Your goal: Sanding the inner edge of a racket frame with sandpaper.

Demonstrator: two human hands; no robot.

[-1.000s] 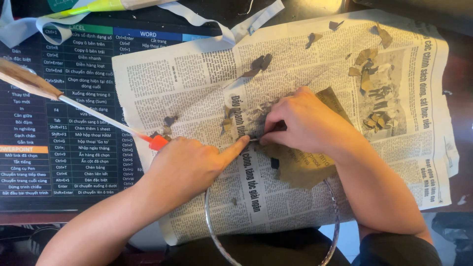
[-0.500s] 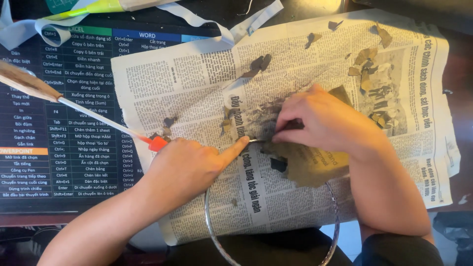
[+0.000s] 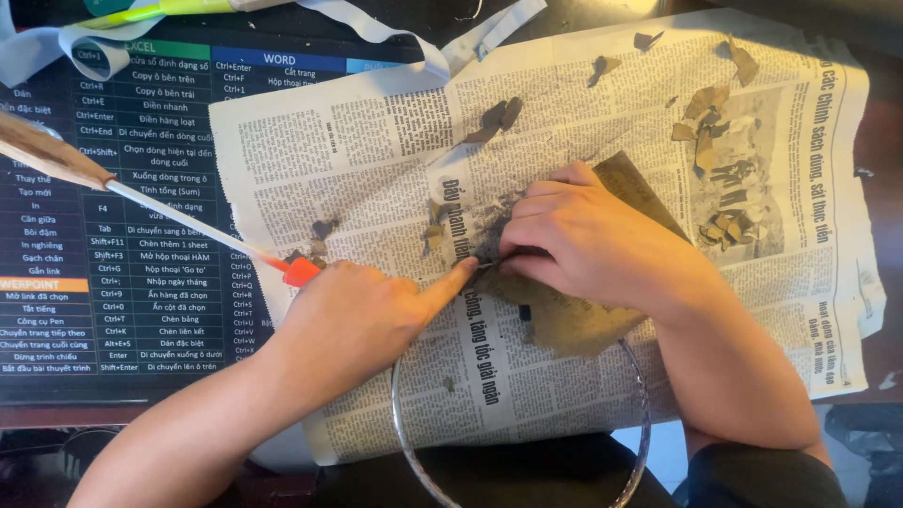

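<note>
**Two hands working a brown sheet on newspaper**

The right hand [image 3: 602,246] is curled, its fingertips pinched together on a small dark bit at the edge of a brown sheet [image 3: 581,315] lying on a spread newspaper [image 3: 376,160]. The left hand [image 3: 362,315] rests flat beside it, index finger stretched out so its tip presses the paper right at the same spot. Torn brown scraps [image 3: 710,118] are scattered over the newspaper's upper right. A thin metal ring [image 3: 400,423] lies under the newspaper's near edge. A brush with an orange tip [image 3: 301,271] lies just left of the left hand, on a dark mat printed with text [image 3: 122,235] that covers the tabletop.
</note>
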